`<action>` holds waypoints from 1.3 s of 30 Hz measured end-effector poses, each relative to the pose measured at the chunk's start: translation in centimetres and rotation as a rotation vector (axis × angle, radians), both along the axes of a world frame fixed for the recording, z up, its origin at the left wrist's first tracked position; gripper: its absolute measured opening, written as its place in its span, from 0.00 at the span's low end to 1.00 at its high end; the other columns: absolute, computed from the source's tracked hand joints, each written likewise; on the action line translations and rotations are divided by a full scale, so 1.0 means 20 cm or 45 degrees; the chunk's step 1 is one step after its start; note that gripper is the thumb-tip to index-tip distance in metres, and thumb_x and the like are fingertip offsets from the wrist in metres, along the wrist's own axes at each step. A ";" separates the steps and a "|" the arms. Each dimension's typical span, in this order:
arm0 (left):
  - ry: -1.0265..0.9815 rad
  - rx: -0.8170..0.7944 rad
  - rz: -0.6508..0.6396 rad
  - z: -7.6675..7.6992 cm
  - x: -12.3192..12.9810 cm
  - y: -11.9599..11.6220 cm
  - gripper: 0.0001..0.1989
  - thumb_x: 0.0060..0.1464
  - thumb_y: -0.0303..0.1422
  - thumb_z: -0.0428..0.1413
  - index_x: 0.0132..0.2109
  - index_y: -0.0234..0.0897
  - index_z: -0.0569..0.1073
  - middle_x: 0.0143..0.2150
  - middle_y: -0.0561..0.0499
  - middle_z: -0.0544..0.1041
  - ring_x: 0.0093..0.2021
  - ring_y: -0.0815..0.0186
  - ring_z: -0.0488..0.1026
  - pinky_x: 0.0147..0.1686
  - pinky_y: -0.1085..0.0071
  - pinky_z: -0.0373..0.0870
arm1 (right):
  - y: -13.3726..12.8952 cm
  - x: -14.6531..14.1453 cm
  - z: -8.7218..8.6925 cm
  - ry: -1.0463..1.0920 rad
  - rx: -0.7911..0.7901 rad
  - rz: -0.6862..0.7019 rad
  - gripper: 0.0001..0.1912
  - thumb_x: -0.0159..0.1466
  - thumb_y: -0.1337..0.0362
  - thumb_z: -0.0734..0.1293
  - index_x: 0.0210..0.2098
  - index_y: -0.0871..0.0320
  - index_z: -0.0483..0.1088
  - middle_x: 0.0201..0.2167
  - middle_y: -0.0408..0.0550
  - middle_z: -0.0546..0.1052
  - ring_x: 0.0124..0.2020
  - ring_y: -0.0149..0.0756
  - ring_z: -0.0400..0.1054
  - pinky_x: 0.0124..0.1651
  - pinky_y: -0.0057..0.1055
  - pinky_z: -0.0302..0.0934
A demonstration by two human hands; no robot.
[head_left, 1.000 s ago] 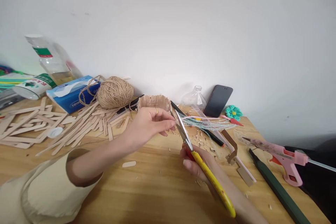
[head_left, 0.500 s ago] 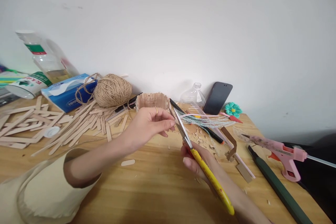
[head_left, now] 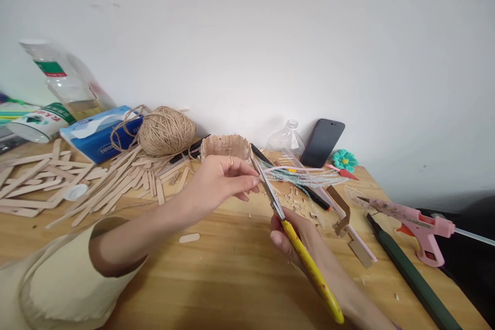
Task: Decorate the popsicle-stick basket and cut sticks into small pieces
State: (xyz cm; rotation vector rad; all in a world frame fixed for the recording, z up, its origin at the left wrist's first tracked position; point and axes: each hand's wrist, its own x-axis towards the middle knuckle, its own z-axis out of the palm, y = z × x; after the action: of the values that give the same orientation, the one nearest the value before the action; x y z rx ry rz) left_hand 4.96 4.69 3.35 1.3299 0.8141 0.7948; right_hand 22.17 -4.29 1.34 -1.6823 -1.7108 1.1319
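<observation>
Scissors [head_left: 312, 263] are slanting above the front middle of the table [head_left: 232, 289], their blades pointing away and their yellow handle running back toward the person. The right hand [head_left: 309, 232] is wrapping around the handle, fingers closed on it. The blades are lying nearly together, their tips reaching the fingertips of the left hand [head_left: 218, 180]. That hand, wearing a ring, is pressing thumb and forefinger together beside the blades; whatever it may be pinching is too small to tell.

Just beyond the left hand, a stick basket [head_left: 226, 147] is standing near the wall [head_left: 247, 36], partly hidden by the fingers. One short stick [head_left: 189, 237] is lying by itself below the left wrist. Over on the left, loose sticks [head_left: 119, 185] are sprawling in a heap, with a white cap [head_left: 76, 192] resting among them. Behind them a twine ball [head_left: 166, 131] is sitting beside a blue tissue pack [head_left: 102, 136], and a bottle [head_left: 73, 95] is standing farther left.

Right of the basket, bead strands [head_left: 297, 178] are stretching across the table, wood shavings [head_left: 296, 201] scattering in front of them. A phone [head_left: 323, 143] is leaning against the wall, a teal flower [head_left: 345, 160] lying just beside it. At the far right, a pink glue gun [head_left: 415, 224] is resting near a dark green tool [head_left: 413, 268].
</observation>
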 end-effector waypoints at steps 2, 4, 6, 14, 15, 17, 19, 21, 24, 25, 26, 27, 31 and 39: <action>-0.011 -0.002 0.003 0.00 0.00 0.00 0.03 0.45 0.29 0.60 0.28 0.33 0.76 0.25 0.56 0.75 0.26 0.75 0.70 0.27 0.80 0.71 | 0.00 0.00 -0.01 0.008 0.007 -0.018 0.21 0.58 0.44 0.60 0.26 0.55 0.55 0.21 0.38 0.56 0.23 0.30 0.49 0.26 0.28 0.47; -0.010 -0.001 0.016 0.00 0.00 0.00 0.03 0.45 0.29 0.60 0.28 0.33 0.76 0.25 0.56 0.76 0.26 0.75 0.70 0.26 0.80 0.71 | 0.00 -0.01 -0.01 0.025 0.003 -0.027 0.21 0.58 0.45 0.61 0.25 0.55 0.55 0.21 0.37 0.55 0.23 0.30 0.48 0.25 0.28 0.46; -0.006 0.004 0.025 0.00 0.00 0.00 0.02 0.45 0.29 0.60 0.28 0.33 0.76 0.25 0.56 0.76 0.26 0.75 0.70 0.26 0.80 0.71 | 0.00 -0.01 -0.01 0.039 0.001 -0.035 0.20 0.58 0.46 0.61 0.25 0.55 0.55 0.21 0.37 0.54 0.23 0.29 0.47 0.25 0.27 0.45; 0.009 0.042 0.058 0.00 0.00 -0.02 0.02 0.45 0.28 0.60 0.28 0.34 0.76 0.26 0.56 0.76 0.26 0.75 0.70 0.26 0.81 0.71 | 0.00 -0.02 0.00 0.031 0.017 -0.082 0.20 0.57 0.47 0.62 0.22 0.55 0.53 0.19 0.36 0.52 0.22 0.28 0.44 0.23 0.27 0.42; 0.011 0.044 0.062 0.01 0.00 -0.02 0.02 0.45 0.28 0.60 0.27 0.34 0.76 0.25 0.56 0.76 0.26 0.75 0.70 0.26 0.81 0.71 | 0.00 -0.02 0.00 0.019 0.011 -0.090 0.20 0.57 0.47 0.62 0.22 0.55 0.52 0.19 0.36 0.52 0.22 0.28 0.44 0.23 0.27 0.42; 0.023 0.043 0.074 0.01 0.00 -0.02 0.01 0.44 0.28 0.60 0.27 0.34 0.76 0.25 0.56 0.76 0.25 0.75 0.69 0.26 0.81 0.71 | 0.00 -0.02 0.00 -0.007 -0.006 -0.105 0.20 0.56 0.47 0.62 0.22 0.55 0.52 0.19 0.36 0.52 0.22 0.28 0.44 0.23 0.27 0.42; 0.042 0.042 0.085 0.02 0.00 -0.03 0.01 0.44 0.28 0.59 0.27 0.34 0.76 0.25 0.56 0.76 0.24 0.75 0.69 0.25 0.80 0.71 | 0.00 -0.02 0.00 -0.037 -0.018 -0.117 0.20 0.56 0.47 0.62 0.22 0.55 0.52 0.19 0.36 0.53 0.22 0.28 0.45 0.23 0.27 0.42; 0.063 0.032 0.097 0.03 0.00 -0.03 0.02 0.44 0.29 0.59 0.28 0.35 0.77 0.25 0.55 0.76 0.25 0.74 0.69 0.25 0.79 0.71 | -0.01 -0.02 0.00 -0.057 -0.010 -0.129 0.20 0.56 0.48 0.62 0.22 0.55 0.53 0.19 0.36 0.53 0.22 0.29 0.46 0.23 0.27 0.43; 0.092 0.009 0.121 0.03 0.01 -0.03 0.04 0.43 0.30 0.60 0.29 0.34 0.77 0.27 0.54 0.78 0.27 0.72 0.71 0.26 0.79 0.71 | -0.01 -0.03 0.00 -0.088 0.015 -0.151 0.19 0.56 0.48 0.63 0.22 0.55 0.53 0.19 0.36 0.54 0.22 0.29 0.47 0.24 0.27 0.44; 0.101 0.003 0.135 0.03 0.01 -0.04 0.05 0.42 0.31 0.60 0.29 0.34 0.77 0.27 0.54 0.78 0.26 0.72 0.71 0.26 0.79 0.71 | -0.01 -0.03 0.00 -0.102 0.021 -0.156 0.19 0.56 0.48 0.63 0.22 0.55 0.53 0.19 0.36 0.55 0.22 0.29 0.47 0.23 0.27 0.44; 0.110 0.000 0.148 0.03 0.01 -0.04 0.04 0.42 0.30 0.60 0.29 0.34 0.77 0.26 0.54 0.78 0.26 0.73 0.71 0.25 0.79 0.71 | -0.01 -0.04 -0.01 -0.116 0.026 -0.158 0.19 0.56 0.48 0.62 0.22 0.55 0.53 0.19 0.36 0.55 0.22 0.29 0.48 0.23 0.27 0.45; 0.120 0.000 0.160 0.03 0.01 -0.04 0.03 0.42 0.30 0.60 0.28 0.34 0.77 0.25 0.55 0.77 0.25 0.73 0.70 0.25 0.79 0.70 | -0.01 -0.04 -0.01 -0.130 0.032 -0.159 0.19 0.56 0.48 0.62 0.22 0.55 0.53 0.19 0.36 0.55 0.21 0.29 0.48 0.23 0.27 0.45; 0.160 0.027 0.187 0.05 0.01 -0.05 0.02 0.43 0.27 0.58 0.26 0.34 0.77 0.22 0.56 0.76 0.23 0.74 0.69 0.26 0.80 0.69 | -0.01 -0.04 -0.03 -0.166 0.060 -0.169 0.19 0.56 0.49 0.62 0.21 0.54 0.52 0.18 0.36 0.56 0.21 0.29 0.49 0.23 0.27 0.44; 0.192 0.027 0.159 0.06 0.00 -0.04 0.03 0.43 0.26 0.59 0.25 0.34 0.77 0.22 0.56 0.76 0.23 0.74 0.69 0.26 0.80 0.68 | -0.01 -0.02 -0.04 -0.229 0.101 -0.154 0.20 0.56 0.49 0.62 0.20 0.54 0.51 0.17 0.36 0.55 0.20 0.27 0.48 0.22 0.26 0.43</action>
State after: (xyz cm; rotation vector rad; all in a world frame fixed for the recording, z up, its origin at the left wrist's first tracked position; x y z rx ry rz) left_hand 4.96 3.96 4.50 1.3797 1.0186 0.8096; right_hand 21.71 -4.44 0.48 -1.8584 -1.7093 0.8695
